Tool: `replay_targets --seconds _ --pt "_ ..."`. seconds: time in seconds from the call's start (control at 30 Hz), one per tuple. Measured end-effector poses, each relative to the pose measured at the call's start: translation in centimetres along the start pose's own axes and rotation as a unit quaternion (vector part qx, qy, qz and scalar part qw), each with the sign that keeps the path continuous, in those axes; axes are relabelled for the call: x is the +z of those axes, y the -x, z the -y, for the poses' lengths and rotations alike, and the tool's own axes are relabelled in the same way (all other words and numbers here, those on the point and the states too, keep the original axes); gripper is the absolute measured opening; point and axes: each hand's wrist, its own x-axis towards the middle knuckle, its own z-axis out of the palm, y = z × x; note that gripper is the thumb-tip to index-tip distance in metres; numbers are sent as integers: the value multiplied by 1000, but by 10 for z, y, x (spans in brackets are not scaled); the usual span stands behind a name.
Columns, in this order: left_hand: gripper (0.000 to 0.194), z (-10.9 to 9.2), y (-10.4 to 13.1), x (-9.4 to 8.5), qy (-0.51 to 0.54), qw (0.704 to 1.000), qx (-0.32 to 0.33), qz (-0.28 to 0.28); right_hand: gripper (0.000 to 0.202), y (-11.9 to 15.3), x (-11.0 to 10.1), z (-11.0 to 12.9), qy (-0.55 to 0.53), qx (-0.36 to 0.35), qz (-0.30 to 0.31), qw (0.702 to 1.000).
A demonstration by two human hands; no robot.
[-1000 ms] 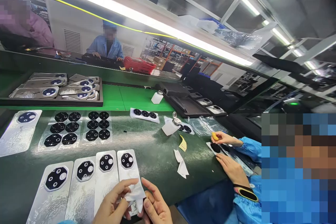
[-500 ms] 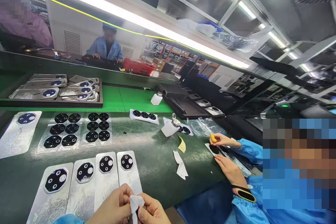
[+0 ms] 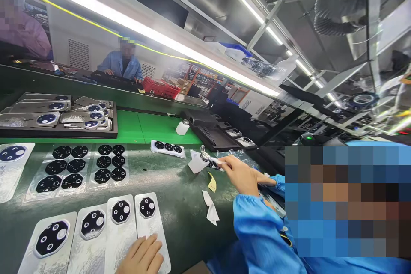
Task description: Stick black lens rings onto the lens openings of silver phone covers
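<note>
My left hand (image 3: 143, 256) rests with its fingers flat on the lower part of the rightmost of several silvery panels (image 3: 153, 229), each with a black octagonal camera piece at its top. Reaching forward across the bench, my right hand (image 3: 239, 173) pinches a white cloth (image 3: 218, 161) beside the open metal cap of a white bottle (image 3: 198, 163). The bottle looks tilted. Just behind my right hand lies a strip of black round pieces (image 3: 212, 164), partly hidden. A yellow slip (image 3: 212, 183) and a crumpled white wipe (image 3: 210, 209) lie nearer on the bench.
Sheets of black discs (image 3: 61, 167) lie at the left, before a tray of metal panels (image 3: 114, 133). A second bottle (image 3: 182, 127) stands on the green mat (image 3: 135, 126). A co-worker's blue sleeve (image 3: 280, 183) is close behind my right arm; a dark tray (image 3: 208, 135) sits beyond.
My right hand has moved forward and right with the white cloth to the bottle. My left hand has let go of the cloth and now lies on the panel. The view has shifted.
</note>
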Motion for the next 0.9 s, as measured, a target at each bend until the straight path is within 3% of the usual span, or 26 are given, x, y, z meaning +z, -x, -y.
replay_targets --seconds 0.13,0.3,0.63,0.9 --pt "21 7 0 0 -88 994 50 28 22 -39 9 -5 139 -54 36 988" --pt "29 7 3 1 -101 993 60 1 16 -58 21 -5 249 -105 66 960" --pt "37 7 -1 0 -107 992 60 -16 11 -61 28 -5 342 -122 78 928" --pt "33 6 2 3 -100 993 57 -13 14 -57 24 1 348 -108 91 927"
